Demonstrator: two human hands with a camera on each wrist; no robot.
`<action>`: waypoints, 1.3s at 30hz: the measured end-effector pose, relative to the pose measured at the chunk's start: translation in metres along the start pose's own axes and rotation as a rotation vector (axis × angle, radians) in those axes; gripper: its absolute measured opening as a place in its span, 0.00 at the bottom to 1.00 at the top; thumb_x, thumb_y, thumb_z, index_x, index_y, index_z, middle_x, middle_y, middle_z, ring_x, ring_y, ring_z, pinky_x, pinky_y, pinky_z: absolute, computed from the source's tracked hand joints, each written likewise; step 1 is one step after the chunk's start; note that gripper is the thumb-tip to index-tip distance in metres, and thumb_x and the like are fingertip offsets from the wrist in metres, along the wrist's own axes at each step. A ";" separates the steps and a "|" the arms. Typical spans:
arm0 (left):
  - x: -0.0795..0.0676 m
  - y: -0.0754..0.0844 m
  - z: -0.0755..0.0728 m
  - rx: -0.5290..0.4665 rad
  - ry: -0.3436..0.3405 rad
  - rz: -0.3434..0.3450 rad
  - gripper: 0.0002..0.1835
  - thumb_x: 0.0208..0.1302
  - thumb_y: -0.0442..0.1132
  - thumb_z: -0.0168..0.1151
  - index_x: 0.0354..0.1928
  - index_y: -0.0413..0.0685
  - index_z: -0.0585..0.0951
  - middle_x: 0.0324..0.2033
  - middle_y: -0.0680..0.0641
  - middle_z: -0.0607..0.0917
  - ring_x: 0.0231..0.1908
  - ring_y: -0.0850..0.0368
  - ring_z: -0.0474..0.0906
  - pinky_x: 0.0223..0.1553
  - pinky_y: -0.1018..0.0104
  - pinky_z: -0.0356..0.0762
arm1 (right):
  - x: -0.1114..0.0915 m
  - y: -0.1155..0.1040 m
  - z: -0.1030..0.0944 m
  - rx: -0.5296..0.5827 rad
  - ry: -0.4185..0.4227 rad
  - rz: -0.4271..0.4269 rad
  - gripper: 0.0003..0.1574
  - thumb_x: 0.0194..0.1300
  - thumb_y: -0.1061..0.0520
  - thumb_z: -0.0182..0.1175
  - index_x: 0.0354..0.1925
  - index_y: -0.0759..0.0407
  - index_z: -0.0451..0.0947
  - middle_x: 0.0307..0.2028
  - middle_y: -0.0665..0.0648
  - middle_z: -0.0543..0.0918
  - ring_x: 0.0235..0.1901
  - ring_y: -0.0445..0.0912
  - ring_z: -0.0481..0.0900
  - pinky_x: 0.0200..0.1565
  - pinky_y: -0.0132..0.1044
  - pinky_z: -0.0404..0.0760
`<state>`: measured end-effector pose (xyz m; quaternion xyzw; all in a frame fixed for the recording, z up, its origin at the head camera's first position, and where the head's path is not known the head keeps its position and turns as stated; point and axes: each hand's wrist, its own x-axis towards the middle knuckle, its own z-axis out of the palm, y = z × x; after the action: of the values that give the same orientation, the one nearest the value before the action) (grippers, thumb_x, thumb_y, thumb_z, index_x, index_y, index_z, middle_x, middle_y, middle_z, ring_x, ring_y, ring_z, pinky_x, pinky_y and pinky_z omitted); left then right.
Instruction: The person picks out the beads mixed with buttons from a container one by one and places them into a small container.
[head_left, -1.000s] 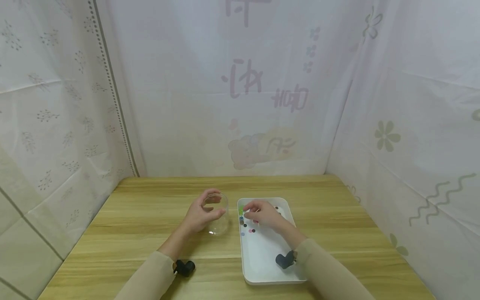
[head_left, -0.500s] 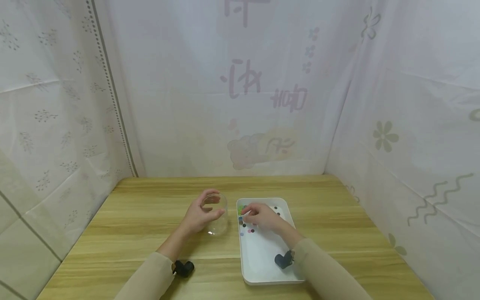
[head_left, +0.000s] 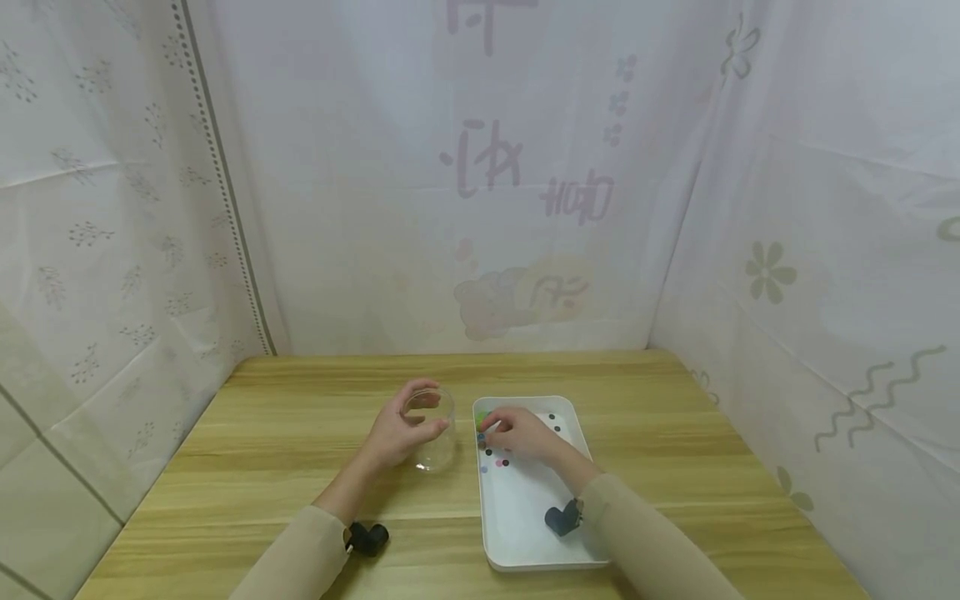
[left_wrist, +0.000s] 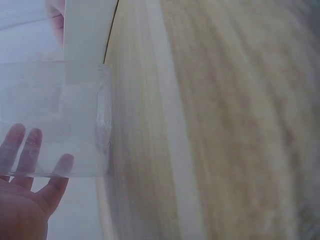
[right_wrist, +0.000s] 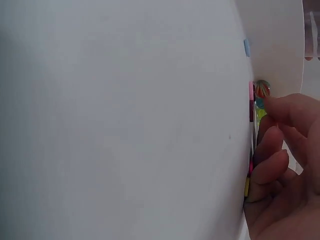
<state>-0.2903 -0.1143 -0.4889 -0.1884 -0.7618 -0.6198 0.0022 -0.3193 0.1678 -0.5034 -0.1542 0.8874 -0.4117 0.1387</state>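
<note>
My left hand (head_left: 397, 433) curls round a clear, colourless cup (head_left: 437, 450) that stands upright on the table. In the left wrist view, fingertips (left_wrist: 34, 137) show through the cup's wall. My right hand (head_left: 525, 435) is over the far left part of a white tray (head_left: 528, 521), its fingers bent down toward glass marbles. One marble with red and green stripes (right_wrist: 262, 88) lies right at the fingertips in the right wrist view, with blue and green ones beside it. Whether the fingers pinch a marble cannot be told.
Several small flat discs lie in the tray, among them black (head_left: 506, 462), pink (head_left: 498, 463) and lavender (head_left: 484, 470) ones. The tray's raised rim separates the marbles from the cup. The wooden table (head_left: 300, 417) is bounded by hanging printed cloth (head_left: 360, 250).
My right hand has shifted slightly left and nearer me, its fingertips now lower among the marbles by the tray's left wall. The left hand and the cup have stayed in place.
</note>
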 end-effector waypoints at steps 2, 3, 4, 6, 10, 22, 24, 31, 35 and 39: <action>0.000 0.000 0.000 0.001 -0.001 -0.001 0.34 0.67 0.43 0.75 0.73 0.55 0.75 0.69 0.40 0.82 0.71 0.39 0.77 0.72 0.31 0.75 | 0.001 0.000 0.001 0.000 0.002 -0.004 0.12 0.73 0.56 0.69 0.53 0.50 0.89 0.36 0.52 0.86 0.33 0.45 0.81 0.37 0.37 0.79; 0.000 0.000 0.000 0.000 0.000 -0.004 0.34 0.67 0.43 0.76 0.73 0.55 0.75 0.69 0.40 0.83 0.71 0.40 0.77 0.73 0.31 0.74 | 0.001 0.001 0.001 0.001 0.003 -0.007 0.12 0.72 0.57 0.69 0.53 0.50 0.89 0.35 0.52 0.86 0.33 0.45 0.81 0.37 0.37 0.79; 0.000 0.000 0.000 0.000 -0.001 -0.001 0.34 0.67 0.43 0.75 0.73 0.55 0.75 0.68 0.40 0.82 0.71 0.40 0.77 0.72 0.31 0.74 | 0.001 0.001 0.001 0.005 0.003 -0.010 0.12 0.72 0.57 0.69 0.52 0.50 0.89 0.35 0.52 0.86 0.33 0.45 0.82 0.37 0.37 0.79; 0.000 0.001 0.000 0.001 0.001 -0.003 0.33 0.66 0.43 0.75 0.72 0.58 0.75 0.69 0.39 0.82 0.71 0.40 0.77 0.73 0.31 0.74 | 0.001 0.001 0.002 0.009 0.005 -0.013 0.12 0.72 0.58 0.69 0.52 0.51 0.89 0.35 0.53 0.86 0.33 0.45 0.82 0.36 0.37 0.80; 0.000 0.000 0.000 0.003 0.002 0.002 0.33 0.67 0.43 0.75 0.72 0.58 0.75 0.69 0.37 0.82 0.71 0.39 0.77 0.72 0.31 0.75 | 0.002 0.003 0.004 0.006 0.010 -0.004 0.12 0.71 0.58 0.71 0.52 0.51 0.89 0.34 0.53 0.86 0.32 0.45 0.82 0.36 0.37 0.81; 0.000 -0.002 0.000 0.010 0.005 0.005 0.34 0.67 0.43 0.75 0.73 0.54 0.75 0.69 0.35 0.81 0.71 0.38 0.77 0.72 0.31 0.75 | 0.004 0.000 0.006 -0.005 0.024 0.018 0.12 0.70 0.58 0.73 0.51 0.53 0.89 0.32 0.51 0.86 0.28 0.43 0.83 0.34 0.35 0.81; 0.000 -0.002 0.000 0.007 0.005 0.005 0.34 0.67 0.42 0.75 0.73 0.54 0.75 0.69 0.35 0.81 0.71 0.38 0.77 0.72 0.31 0.75 | 0.004 -0.001 0.006 -0.013 0.026 0.022 0.11 0.70 0.57 0.73 0.51 0.52 0.89 0.33 0.51 0.86 0.29 0.43 0.83 0.34 0.35 0.81; 0.001 -0.003 0.000 0.010 -0.002 0.007 0.36 0.67 0.42 0.75 0.75 0.47 0.73 0.69 0.35 0.81 0.71 0.39 0.77 0.71 0.33 0.76 | 0.003 0.000 0.005 -0.043 0.037 0.017 0.11 0.70 0.55 0.73 0.50 0.50 0.90 0.34 0.51 0.86 0.33 0.44 0.81 0.36 0.36 0.80; 0.002 -0.002 0.000 0.010 -0.005 0.009 0.37 0.67 0.42 0.75 0.75 0.45 0.72 0.69 0.36 0.82 0.71 0.39 0.77 0.72 0.32 0.75 | 0.001 0.000 0.004 -0.036 0.040 0.017 0.11 0.69 0.55 0.73 0.50 0.50 0.90 0.34 0.51 0.86 0.34 0.45 0.81 0.37 0.37 0.80; 0.002 -0.002 0.001 0.009 -0.002 0.005 0.37 0.67 0.42 0.75 0.75 0.46 0.73 0.68 0.38 0.82 0.71 0.39 0.78 0.72 0.32 0.76 | 0.000 0.000 0.002 -0.032 0.049 0.028 0.11 0.69 0.54 0.74 0.50 0.49 0.90 0.34 0.52 0.85 0.34 0.45 0.80 0.37 0.37 0.78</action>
<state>-0.2923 -0.1133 -0.4907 -0.1909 -0.7640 -0.6163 0.0037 -0.3186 0.1667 -0.5047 -0.1340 0.8990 -0.3993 0.1203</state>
